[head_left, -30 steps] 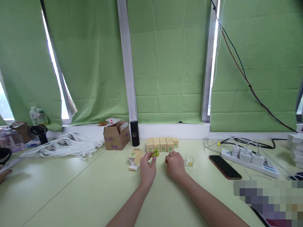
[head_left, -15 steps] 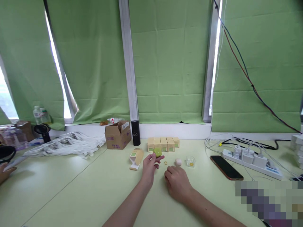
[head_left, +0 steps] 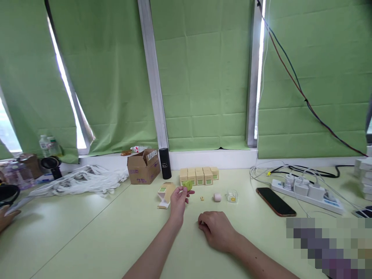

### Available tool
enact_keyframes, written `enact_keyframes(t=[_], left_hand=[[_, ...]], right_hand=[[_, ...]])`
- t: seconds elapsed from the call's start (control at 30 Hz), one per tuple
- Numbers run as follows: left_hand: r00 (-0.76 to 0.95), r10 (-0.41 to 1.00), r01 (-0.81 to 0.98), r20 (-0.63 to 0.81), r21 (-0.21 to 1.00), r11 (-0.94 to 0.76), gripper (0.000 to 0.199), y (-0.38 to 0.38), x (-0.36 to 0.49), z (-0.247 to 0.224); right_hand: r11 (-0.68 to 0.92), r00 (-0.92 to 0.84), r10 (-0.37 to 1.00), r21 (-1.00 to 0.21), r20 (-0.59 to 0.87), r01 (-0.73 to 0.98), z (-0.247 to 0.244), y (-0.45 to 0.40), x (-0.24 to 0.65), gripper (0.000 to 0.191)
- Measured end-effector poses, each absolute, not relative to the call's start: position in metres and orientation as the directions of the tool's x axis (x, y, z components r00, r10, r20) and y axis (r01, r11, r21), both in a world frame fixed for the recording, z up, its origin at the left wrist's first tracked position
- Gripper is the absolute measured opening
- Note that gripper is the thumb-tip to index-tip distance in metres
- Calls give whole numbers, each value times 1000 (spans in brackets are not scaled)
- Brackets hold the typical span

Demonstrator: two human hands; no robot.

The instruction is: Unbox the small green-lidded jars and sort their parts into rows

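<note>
My left hand (head_left: 178, 202) holds a small green case (head_left: 188, 185) between thumb and fingers, above the table. Resting on the tabletop, my right hand (head_left: 216, 229) has its fingers curled together; whatever they may hold is hidden. Beyond it lie a tiny yellow piece (head_left: 202, 198), a small pale pink block (head_left: 217, 197) and a clear plastic container (head_left: 232, 196) with something yellow inside. An opened small carton (head_left: 165, 195) stands left of my left hand. Several small tan boxes (head_left: 199, 176) are grouped behind the green case.
A cardboard box (head_left: 143, 167) and black cylinder (head_left: 165, 164) stand at the back. White straps (head_left: 87, 180) lie left, near another person's hand (head_left: 7, 217). At right are a phone (head_left: 276, 202), power strip (head_left: 308, 196) and cables.
My left hand has tilted the green case and drawn slightly left with it. My right hand has shifted a little nearer to me, its fingers still curled. The view has moved slightly.
</note>
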State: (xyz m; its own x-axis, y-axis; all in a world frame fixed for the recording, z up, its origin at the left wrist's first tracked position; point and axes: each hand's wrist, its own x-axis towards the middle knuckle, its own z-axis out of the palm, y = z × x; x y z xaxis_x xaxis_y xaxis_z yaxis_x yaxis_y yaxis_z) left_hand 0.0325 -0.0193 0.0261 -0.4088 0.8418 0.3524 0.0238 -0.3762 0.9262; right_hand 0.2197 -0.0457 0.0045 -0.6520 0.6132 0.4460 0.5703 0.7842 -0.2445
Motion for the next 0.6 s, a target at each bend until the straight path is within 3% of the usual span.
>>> enact_keyframes(t=[0.13,0.27,0.4,0.6], left_hand=[[-423,726,410,542,829,-379,33,-20,19,27],[-264,705,687,658,642,-340,14,-22,9,27],[-116,751,841,650,467,-274,17,-18,6,21],[-30,853,950,521,281,-139,26,-11,7,12]], right_hand=[[780,-650,621,-259,438,570,5,-45,220,18],[785,-650,612,-249,450,567,5,-45,220,19],[779,-647,621,-253,442,574,6,-45,220,18],[756,-673,655,-290,344,587,9,-44,221,18]])
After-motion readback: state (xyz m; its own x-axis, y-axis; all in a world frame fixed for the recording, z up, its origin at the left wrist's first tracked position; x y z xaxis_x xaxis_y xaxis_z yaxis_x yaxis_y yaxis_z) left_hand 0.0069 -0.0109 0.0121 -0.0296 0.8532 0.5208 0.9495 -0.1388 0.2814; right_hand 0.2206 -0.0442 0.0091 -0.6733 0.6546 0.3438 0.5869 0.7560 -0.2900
